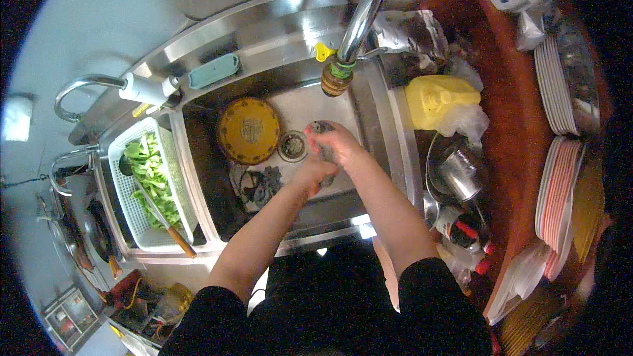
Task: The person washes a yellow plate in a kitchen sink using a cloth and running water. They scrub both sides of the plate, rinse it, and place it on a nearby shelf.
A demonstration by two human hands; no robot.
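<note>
Both hands meet over the right half of a stainless-steel sink basin (346,109). My right hand (341,144) is closed around a dark grey, limp item (324,127) that looks like a wet cloth, with red showing beside it. My left hand (314,172) grips the lower part of the same item; its exact kind is blurred. Left of the hands is the round drain strainer (293,146). A round brown-yellow lid or dish (248,130) with a printed centre lies farther left. Below it rests a crumpled dark grey cloth-like heap (262,185).
A faucet (363,20) with a wrapped spout hangs over the basin. In the left basin stands a white plastic basket (182,183) of cut greens (148,158), a wooden-handled utensil (170,230) across it. A yellow jug (440,101) and metal pots (457,173) crowd the right side.
</note>
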